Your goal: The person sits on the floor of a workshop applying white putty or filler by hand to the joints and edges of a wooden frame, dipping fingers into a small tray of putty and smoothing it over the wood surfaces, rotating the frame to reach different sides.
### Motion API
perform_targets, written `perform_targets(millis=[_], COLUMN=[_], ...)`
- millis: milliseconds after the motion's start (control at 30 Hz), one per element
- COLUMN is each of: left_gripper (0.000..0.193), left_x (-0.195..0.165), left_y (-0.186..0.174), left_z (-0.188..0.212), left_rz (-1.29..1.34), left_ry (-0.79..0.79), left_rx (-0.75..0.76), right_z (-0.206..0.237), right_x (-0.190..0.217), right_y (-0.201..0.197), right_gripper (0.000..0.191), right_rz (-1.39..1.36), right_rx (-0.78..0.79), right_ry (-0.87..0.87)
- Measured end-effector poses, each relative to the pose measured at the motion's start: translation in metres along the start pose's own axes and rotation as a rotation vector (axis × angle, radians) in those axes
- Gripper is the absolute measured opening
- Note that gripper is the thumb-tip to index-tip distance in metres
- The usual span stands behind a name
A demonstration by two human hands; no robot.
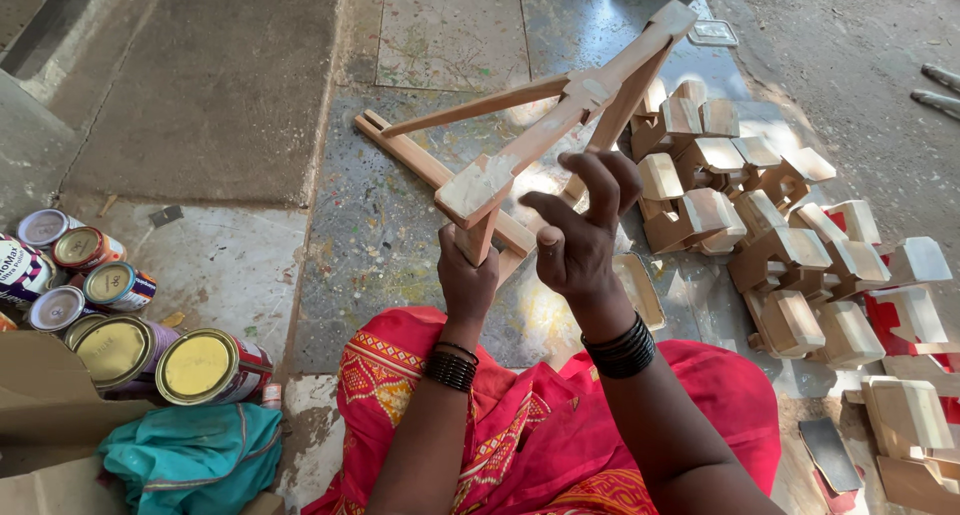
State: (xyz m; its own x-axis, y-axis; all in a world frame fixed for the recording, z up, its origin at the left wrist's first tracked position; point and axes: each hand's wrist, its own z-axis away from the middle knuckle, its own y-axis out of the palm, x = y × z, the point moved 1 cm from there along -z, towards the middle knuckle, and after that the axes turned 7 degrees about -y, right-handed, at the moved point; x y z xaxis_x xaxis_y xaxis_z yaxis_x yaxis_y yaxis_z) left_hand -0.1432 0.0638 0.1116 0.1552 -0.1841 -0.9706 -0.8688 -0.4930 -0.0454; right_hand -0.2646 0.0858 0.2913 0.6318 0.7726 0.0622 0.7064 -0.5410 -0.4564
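A bare wooden frame made of joined slats stands tilted over the stone floor in front of me. My left hand grips one of its short legs from below, near a square end block. Just right of that leg my right hand is raised with its fingers curled and spread, holding nothing that I can see. Both wrists carry dark bangles. A red patterned cloth covers my lap beneath the hands.
A heap of small wooden house-shaped blocks lies on the right. Several paint cans lie on their sides at the left, beside a cardboard box and a teal cloth. A small flat tray rests near my right wrist.
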Motion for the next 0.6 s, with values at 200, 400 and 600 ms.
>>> perform_targets(millis=[200, 400, 600], left_gripper=[0.044, 0.044, 0.041], left_x=[0.003, 0.006, 0.007], left_y=[0.001, 0.002, 0.004], left_z=[0.002, 0.002, 0.004], left_rz=[0.011, -0.010, 0.006], left_ry=[-0.019, -0.019, -0.076], left_rx=[0.009, 0.010, 0.014], right_z=[0.001, 0.009, 0.030], right_x=[0.000, 0.012, 0.020], right_y=[0.003, 0.016, 0.017], right_gripper=[0.063, 0.069, 0.069], right_rz=[-0.136, -0.433, -0.342], right_rx=[0.065, 0.008, 0.070], right_ry=[0.064, 0.218, 0.304])
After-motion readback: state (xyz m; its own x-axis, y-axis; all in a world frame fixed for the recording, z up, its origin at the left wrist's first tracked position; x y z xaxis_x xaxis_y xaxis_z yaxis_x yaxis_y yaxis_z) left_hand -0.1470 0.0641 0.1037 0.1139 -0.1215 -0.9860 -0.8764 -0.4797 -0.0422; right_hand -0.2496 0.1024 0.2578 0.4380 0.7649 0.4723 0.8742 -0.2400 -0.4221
